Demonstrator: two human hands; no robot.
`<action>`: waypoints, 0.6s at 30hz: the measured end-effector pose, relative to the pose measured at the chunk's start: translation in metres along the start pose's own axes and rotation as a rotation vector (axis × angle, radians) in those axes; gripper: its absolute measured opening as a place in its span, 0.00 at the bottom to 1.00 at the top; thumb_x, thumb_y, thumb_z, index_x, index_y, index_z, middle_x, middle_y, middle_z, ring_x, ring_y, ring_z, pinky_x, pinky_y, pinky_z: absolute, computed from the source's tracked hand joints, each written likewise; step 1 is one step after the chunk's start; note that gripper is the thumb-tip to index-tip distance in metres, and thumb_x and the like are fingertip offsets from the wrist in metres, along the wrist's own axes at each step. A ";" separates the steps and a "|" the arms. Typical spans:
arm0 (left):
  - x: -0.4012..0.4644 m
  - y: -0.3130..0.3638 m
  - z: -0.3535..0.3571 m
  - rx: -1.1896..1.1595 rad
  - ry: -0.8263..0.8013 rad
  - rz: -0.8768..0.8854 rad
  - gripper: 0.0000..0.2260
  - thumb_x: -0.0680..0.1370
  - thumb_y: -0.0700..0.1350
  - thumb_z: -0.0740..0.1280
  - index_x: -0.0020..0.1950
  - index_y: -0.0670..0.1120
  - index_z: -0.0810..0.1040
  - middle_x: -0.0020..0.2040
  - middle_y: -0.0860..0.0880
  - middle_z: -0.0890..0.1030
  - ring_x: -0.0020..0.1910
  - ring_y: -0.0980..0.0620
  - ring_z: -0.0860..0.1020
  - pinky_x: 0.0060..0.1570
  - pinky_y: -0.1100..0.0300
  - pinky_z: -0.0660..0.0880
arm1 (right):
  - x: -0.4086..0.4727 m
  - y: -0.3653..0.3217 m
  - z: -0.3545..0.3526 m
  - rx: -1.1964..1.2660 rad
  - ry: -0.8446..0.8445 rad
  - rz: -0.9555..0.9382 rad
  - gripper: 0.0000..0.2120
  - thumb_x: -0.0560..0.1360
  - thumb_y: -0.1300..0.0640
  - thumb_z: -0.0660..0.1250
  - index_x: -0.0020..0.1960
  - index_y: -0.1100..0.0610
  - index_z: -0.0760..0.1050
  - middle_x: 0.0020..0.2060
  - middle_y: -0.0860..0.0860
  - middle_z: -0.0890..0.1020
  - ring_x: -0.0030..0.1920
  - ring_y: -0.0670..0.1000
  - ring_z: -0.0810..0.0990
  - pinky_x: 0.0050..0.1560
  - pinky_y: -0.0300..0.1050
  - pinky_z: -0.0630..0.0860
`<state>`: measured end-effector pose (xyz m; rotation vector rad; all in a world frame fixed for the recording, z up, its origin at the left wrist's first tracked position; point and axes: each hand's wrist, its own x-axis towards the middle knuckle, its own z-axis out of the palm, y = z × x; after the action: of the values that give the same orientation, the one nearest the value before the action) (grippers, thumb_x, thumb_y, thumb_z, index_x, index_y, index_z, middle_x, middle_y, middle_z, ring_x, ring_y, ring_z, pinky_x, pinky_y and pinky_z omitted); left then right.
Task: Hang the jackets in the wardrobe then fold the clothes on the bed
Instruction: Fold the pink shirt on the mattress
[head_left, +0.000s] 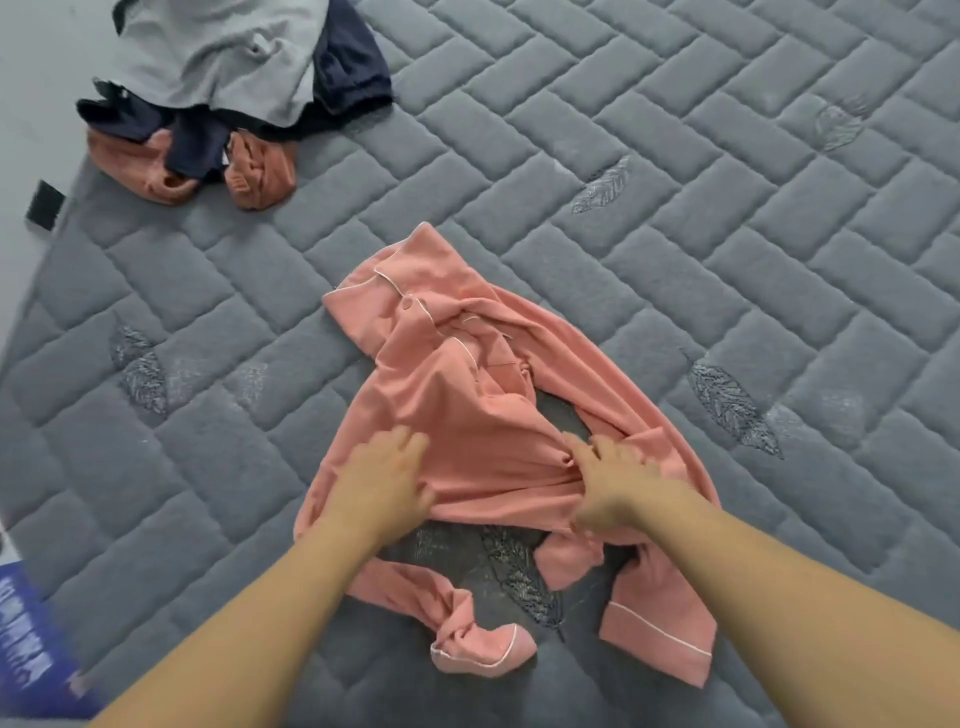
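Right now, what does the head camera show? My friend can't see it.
Two hands, left hand and right hand, press on a crumpled pink shirt on a gray quilted bed. A pile of clothes sits far left.

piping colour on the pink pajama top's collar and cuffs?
White piping on the pink pajama top, clearest at the cuffs in the head view.

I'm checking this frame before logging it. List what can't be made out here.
- Head view, clothes pile: the grey top covers the dark and orange pieces, so their count and kind are unclear; the top edge cuts it off.
- Blue object: blurred, cut by the left edge; print unreadable.
- Right hand on the pink pyjama shirt: motion blur and bunched cloth hide the grip.
- Left hand: fingers blurred.
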<state>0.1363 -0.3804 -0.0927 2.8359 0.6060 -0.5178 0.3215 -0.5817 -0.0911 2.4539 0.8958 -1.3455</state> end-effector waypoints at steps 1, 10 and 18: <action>0.006 0.012 0.009 -0.024 -0.128 0.039 0.24 0.70 0.54 0.63 0.66 0.50 0.69 0.67 0.45 0.68 0.65 0.42 0.69 0.60 0.46 0.71 | 0.001 -0.001 0.006 -0.093 -0.046 0.000 0.59 0.59 0.47 0.73 0.77 0.45 0.36 0.76 0.52 0.51 0.76 0.59 0.52 0.72 0.64 0.50; 0.022 0.049 0.016 -0.474 -0.143 0.014 0.05 0.79 0.46 0.58 0.45 0.49 0.63 0.45 0.42 0.78 0.44 0.40 0.76 0.39 0.53 0.64 | -0.020 0.009 -0.006 -0.158 0.041 0.000 0.21 0.71 0.50 0.66 0.62 0.51 0.65 0.60 0.53 0.77 0.60 0.57 0.76 0.50 0.48 0.68; -0.014 0.021 -0.034 -0.073 -0.824 -0.174 0.23 0.65 0.65 0.63 0.51 0.51 0.79 0.57 0.48 0.82 0.52 0.44 0.78 0.53 0.55 0.72 | -0.045 0.001 -0.040 -0.032 -0.694 0.121 0.26 0.70 0.44 0.70 0.62 0.58 0.76 0.53 0.55 0.80 0.47 0.55 0.80 0.51 0.47 0.76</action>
<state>0.1437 -0.3958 -0.0540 2.2005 0.6589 -1.5281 0.3320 -0.5833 -0.0319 1.7570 0.5698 -1.9147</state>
